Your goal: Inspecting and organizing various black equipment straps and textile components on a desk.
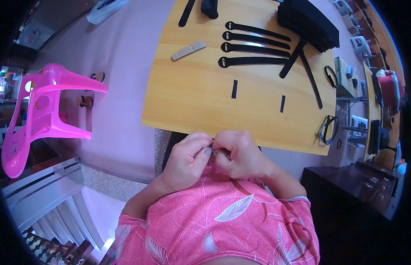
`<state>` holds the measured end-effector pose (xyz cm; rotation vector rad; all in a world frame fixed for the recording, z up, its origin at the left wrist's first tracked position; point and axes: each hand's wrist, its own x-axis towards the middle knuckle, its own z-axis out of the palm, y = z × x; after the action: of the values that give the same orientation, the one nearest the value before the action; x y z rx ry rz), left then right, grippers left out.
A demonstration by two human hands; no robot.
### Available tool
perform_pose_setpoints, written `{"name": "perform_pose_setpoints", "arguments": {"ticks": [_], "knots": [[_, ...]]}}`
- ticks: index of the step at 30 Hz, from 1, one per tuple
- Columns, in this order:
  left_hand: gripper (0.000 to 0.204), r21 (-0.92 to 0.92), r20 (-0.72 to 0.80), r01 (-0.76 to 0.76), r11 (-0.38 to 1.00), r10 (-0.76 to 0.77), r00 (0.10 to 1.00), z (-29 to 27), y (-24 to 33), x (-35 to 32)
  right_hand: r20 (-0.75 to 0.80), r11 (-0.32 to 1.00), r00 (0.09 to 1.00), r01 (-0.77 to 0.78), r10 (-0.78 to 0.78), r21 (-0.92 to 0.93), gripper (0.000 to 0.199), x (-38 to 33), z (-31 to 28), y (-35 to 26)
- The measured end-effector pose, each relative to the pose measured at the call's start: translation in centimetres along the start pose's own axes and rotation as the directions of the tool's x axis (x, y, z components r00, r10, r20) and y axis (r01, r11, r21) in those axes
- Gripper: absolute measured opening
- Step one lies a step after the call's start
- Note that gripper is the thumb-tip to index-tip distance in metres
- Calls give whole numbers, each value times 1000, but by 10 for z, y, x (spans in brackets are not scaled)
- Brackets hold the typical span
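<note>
Both our hands meet just off the near edge of the wooden tabletop (192, 101), over our lap. Left hand (188, 159) is curled nearly closed, thumb and forefinger pinching a small dark piece (213, 150) at the tips. Right hand (238, 154) is curled the same way, its fingertips meeting the left's on the same piece. The piece is almost wholly hidden between the fingers; we cannot tell its shape.

Judging by what lies on the tabletop, it is likely strap material: thin, light, limp, easily bent, not fragile. A fingertip pinch near the ends seems the right hold; a wider grasp would bury it.

On the tabletop, toward the far edge, four black looped straps (254, 46) lie in a row, parallel. A stack of black straps (309, 22) sits at the far right corner, with two long strips (302, 62) trailing from it. Two short black cut pieces (234, 88) lie near the middle, well apart. A grey strip (188, 50) lies toward the far left. A black coiled loop (328, 129) hangs at the right near corner. A pink plastic stool (42, 110) lies tipped on the floor to the left.
</note>
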<state>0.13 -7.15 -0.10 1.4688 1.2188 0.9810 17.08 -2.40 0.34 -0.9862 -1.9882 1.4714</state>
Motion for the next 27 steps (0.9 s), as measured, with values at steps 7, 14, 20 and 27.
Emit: {"name": "perform_pose_setpoints", "arguments": {"ticks": [7,14,20,27], "knots": [[10,100,29,-68,993,66,997,8,4,9,-188,966,962,160,-199,-202,9,-4,3,2],[7,111,30,-163,980,160,987,18,4,12,-147,970,959,-237,241,45,3,-14,-14,7],[5,-70,-50,42,997,-46,998,22,2,15,-123,956,948,-288,293,56,13,-24,-29,-4],[4,-32,123,-2,999,6,992,21,9,13,108,927,930,-362,352,94,18,-22,-35,3]]}}
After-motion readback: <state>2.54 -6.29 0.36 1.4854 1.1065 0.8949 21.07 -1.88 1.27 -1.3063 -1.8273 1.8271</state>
